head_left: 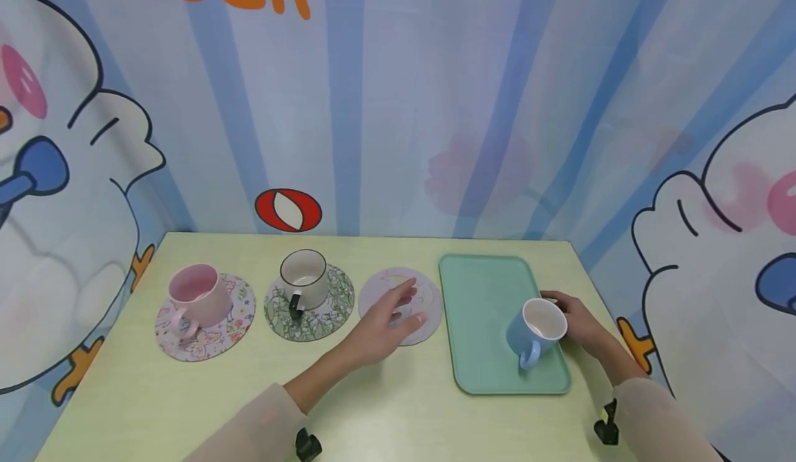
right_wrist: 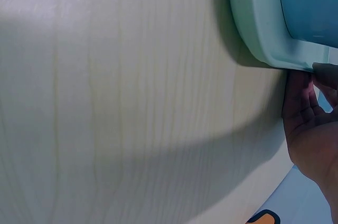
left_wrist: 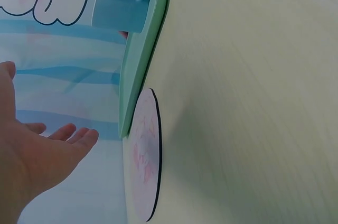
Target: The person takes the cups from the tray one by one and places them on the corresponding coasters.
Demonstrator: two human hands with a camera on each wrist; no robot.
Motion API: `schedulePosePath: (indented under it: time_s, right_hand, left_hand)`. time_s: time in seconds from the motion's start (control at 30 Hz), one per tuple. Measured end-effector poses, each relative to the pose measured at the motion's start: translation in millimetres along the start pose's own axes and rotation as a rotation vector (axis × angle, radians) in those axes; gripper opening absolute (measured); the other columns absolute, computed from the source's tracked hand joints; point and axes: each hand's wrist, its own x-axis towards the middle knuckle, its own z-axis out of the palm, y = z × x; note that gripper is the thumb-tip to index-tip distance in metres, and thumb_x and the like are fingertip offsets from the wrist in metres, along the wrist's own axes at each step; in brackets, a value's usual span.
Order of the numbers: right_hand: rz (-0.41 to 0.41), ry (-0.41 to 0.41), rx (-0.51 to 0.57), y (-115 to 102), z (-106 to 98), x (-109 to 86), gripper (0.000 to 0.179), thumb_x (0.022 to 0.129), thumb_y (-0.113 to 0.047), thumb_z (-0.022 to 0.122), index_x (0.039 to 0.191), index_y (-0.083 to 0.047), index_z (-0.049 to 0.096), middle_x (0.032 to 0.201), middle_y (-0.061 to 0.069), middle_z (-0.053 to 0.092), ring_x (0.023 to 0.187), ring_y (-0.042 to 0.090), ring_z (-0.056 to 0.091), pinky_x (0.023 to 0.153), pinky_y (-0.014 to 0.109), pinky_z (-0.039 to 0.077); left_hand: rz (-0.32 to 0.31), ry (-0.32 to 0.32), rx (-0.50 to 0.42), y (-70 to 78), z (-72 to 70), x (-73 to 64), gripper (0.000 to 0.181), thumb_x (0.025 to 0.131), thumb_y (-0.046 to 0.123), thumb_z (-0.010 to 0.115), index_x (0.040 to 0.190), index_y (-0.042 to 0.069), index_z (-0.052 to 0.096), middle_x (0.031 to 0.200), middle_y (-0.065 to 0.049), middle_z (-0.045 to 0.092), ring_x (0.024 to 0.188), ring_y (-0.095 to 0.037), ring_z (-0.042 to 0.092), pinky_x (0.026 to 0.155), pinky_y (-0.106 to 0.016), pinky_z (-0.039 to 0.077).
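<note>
My right hand (head_left: pixel 581 324) is at the right rim of a mint-green tray (head_left: pixel 481 324). In the right wrist view its thumb lies over the tray's edge (right_wrist: pixel 253 34) and the fingers are beneath, pinching it. A light blue mug (head_left: pixel 528 334) stands upright in the tray's right part, handle toward me. My left hand (head_left: pixel 385 327), fingers loosely spread and holding nothing, hovers over a round lilac coaster (head_left: pixel 429 310) just left of the tray. The left wrist view shows a gap between this hand and the coaster (left_wrist: pixel 145 155).
Further left, a white mug (head_left: pixel 307 282) with a dark rim and handle stands on a green floral coaster (head_left: pixel 342 303). At the far left, a pink mug (head_left: pixel 208 300) sits on a pink floral coaster (head_left: pixel 214 344). A striped cartoon curtain (head_left: pixel 398 103) hangs behind the pale table (head_left: pixel 385 420).
</note>
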Motion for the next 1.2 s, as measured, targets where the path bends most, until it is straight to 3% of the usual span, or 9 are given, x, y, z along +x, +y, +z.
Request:
schedulePosePath:
  time_s: [0.23,0.5,0.67,0.97,1.2]
  right_hand:
    - [-0.005,0.0,0.006,-0.8,-1.0,-2.0,0.059,0.105,-0.008,0.06,0.156,0.013,0.037,0.126,0.029,0.062,0.102,0.023,0.059,0.08,0.032,0.053]
    - [-0.004,0.004,-0.004,-0.5,-0.8,-1.7,0.059,0.106,-0.009,0.059,0.157,0.012,0.036,0.133,0.032,0.06,0.109,0.026,0.06,0.082,0.032,0.053]
    - [-0.005,0.005,-0.009,-1.6,-1.8,-1.1,0.059,0.107,-0.009,0.058,0.156,0.013,0.036,0.132,0.032,0.06,0.108,0.025,0.06,0.082,0.032,0.053]
    - [0.008,0.0,-0.017,-2.5,-0.9,-1.1,0.058,0.106,-0.009,0.058,0.156,0.012,0.037,0.131,0.03,0.061,0.107,0.024,0.06,0.083,0.034,0.053]
    - [0.011,-0.002,-0.024,0.7,-0.4,0.6,0.058,0.107,-0.009,0.057,0.157,0.013,0.036,0.13,0.03,0.061,0.107,0.024,0.06,0.084,0.034,0.053]
  left_hand:
    - [0.025,-0.029,-0.038,-0.6,13.5,5.3,0.073,0.108,0.038,0.061,0.166,0.007,0.03,0.162,-0.018,0.044,0.15,-0.036,0.042,0.12,-0.054,0.038]
    - [0.022,-0.069,-0.037,2.9,26.7,12.5,0.076,0.108,0.046,0.059,0.168,0.011,0.028,0.164,-0.012,0.043,0.15,-0.031,0.044,0.119,-0.051,0.04]
    - [0.037,-0.078,-0.046,2.4,33.6,16.9,0.076,0.108,0.046,0.058,0.167,0.01,0.028,0.163,-0.015,0.044,0.149,-0.033,0.045,0.118,-0.049,0.042]
    - [0.018,-0.107,-0.074,1.7,47.9,21.9,0.071,0.108,0.046,0.058,0.167,0.017,0.03,0.162,-0.008,0.046,0.15,-0.028,0.045,0.119,-0.049,0.04]
    - [0.017,-0.148,-0.051,5.9,61.2,23.2,0.071,0.108,0.046,0.058,0.167,0.016,0.031,0.161,-0.007,0.048,0.149,-0.027,0.046,0.118,-0.046,0.042]
